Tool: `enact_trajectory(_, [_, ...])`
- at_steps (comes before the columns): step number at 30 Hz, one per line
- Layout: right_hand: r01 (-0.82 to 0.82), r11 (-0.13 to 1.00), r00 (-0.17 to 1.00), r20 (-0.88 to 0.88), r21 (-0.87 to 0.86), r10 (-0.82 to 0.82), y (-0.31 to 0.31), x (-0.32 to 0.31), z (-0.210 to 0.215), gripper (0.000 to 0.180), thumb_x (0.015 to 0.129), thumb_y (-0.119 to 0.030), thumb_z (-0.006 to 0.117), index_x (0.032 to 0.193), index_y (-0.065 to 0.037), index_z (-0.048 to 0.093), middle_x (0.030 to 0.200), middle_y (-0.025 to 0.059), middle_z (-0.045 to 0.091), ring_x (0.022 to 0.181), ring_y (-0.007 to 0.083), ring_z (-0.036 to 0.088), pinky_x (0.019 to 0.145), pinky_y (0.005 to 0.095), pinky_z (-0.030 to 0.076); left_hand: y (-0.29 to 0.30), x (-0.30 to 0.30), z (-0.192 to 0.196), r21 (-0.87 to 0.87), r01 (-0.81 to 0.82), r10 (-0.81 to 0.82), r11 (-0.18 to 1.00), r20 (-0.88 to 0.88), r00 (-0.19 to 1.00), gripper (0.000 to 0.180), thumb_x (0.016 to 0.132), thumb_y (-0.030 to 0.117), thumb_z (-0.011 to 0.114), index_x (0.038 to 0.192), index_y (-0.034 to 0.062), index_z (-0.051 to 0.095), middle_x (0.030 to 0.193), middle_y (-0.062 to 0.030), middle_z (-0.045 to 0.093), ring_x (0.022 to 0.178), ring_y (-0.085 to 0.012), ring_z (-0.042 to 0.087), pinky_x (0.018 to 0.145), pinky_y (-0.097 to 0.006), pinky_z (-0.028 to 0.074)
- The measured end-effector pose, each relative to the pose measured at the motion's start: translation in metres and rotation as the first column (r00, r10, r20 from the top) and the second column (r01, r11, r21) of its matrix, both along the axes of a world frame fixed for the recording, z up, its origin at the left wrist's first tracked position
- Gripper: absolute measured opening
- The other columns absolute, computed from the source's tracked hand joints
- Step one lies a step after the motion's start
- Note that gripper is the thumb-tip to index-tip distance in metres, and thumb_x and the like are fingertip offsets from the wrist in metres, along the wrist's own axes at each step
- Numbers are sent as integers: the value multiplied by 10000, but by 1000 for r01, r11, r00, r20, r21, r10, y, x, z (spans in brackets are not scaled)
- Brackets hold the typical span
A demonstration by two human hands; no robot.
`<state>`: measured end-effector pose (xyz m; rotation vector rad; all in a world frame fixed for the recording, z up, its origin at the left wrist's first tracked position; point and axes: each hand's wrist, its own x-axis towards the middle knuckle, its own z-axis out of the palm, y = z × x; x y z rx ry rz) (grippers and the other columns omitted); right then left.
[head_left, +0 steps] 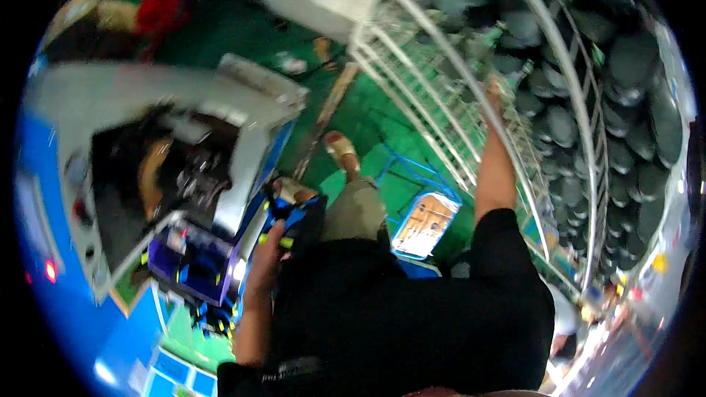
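Note:
My right arm stretches out to the white metal rack (440, 40). My right hand (494, 97) is at its rail, close to many dark oval pieces (560, 129) piled on the rack. Motion smears the fingers, so whether they grip anything does not show. Lower on the left, my left hand (269, 244) is beside a dark strap-like piece (276, 204) with blue and yellow parts near it. Its fingers are blurred too, and I cannot make out whether it holds that piece.
At left stands a grey machine (95, 95) with a dark open cavity. A purple bin (193, 266) with dark and blue pieces sits below it. A blue-framed stool (426, 226) with a worn top stands on the green floor (401, 129). A wooden strip (329, 106) lies ahead of my foot.

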<state>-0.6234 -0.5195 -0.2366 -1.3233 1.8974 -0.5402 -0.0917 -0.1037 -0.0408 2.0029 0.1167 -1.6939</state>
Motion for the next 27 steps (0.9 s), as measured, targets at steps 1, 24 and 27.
enact_trajectory(1, [-8,998,993,-122,-62,0,6,4,-8,793,996,-364,666,1610,-52,271,1166,216,693,1056,333,673,837,503,508,1,1,7,-29,-19,20,999,19,1000,481,963,547,652,995,70,710,874,-29,686,736,-142,640,673,-268,483])
enact_trajectory(24, [-858,422,498,274,292,823,286,421,30,649,965,-229,712,1499,50,471,1019,52,690,789,103,620,677,242,471,247,161,-97,26,164,-59,986,979,196,412,800,434,814,1015,84,783,1243,-270,613,1251,-439,518,1103,-513,403])
enact_trajectory(27, [-874,381,452,214,303,866,304,436,45,614,963,-235,712,1461,63,510,951,37,673,770,103,601,676,261,479,236,166,-102,160,125,-192,979,927,321,417,774,468,810,966,99,779,1121,-224,632,1148,-394,548,1020,-511,416])
